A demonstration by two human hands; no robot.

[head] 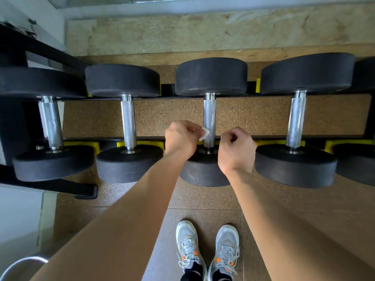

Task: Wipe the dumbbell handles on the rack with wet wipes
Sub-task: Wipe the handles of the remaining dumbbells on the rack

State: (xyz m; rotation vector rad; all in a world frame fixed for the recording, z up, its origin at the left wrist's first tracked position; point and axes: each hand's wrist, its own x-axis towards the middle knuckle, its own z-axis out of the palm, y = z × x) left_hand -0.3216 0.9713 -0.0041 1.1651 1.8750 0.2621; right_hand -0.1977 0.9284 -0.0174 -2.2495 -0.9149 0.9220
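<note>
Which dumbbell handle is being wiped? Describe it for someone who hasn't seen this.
Dumbbells lie side by side on the black rack. Take the third handle from the left, above the grey shoes. Only it has a white wipe at its near end, pinched by the left hand.

i identify a gym free-weight area: black round-head dumbbells with knurled steel handles sit in a row on a black rack, above speckled rubber flooring.

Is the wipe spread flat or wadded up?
Wadded: the wipe shows only as a small white lump pinched in the left hand beside a dumbbell handle.
</note>
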